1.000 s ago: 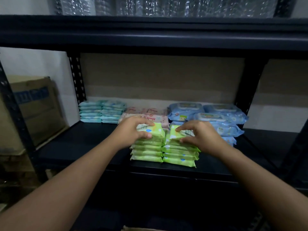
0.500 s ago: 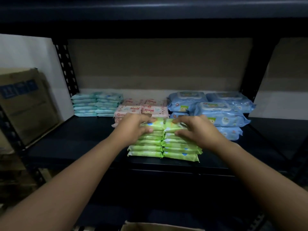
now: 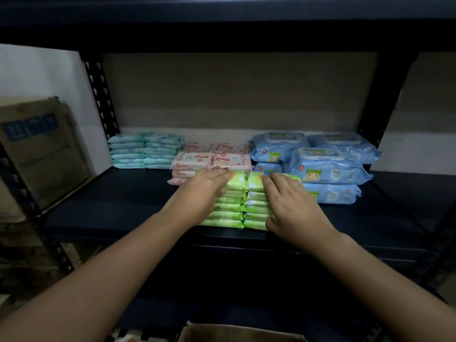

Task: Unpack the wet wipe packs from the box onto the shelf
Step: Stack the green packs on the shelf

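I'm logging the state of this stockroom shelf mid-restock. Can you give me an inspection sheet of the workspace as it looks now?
Surface: dark shelf, bare at front left.
Job's things: green wet wipe packs in two side-by-side stacks at the front edge; open box below, contents not visible.
Clutter: teal packs back left, pink packs behind the green, larger blue packs stacked on the right.
Grippers: left hand and right hand both rest on the green stacks, fingers extended over the top packs.
Cables: nothing seen.
Surroundings: cardboard carton left of the rack; upper shelf overhead; dim light.
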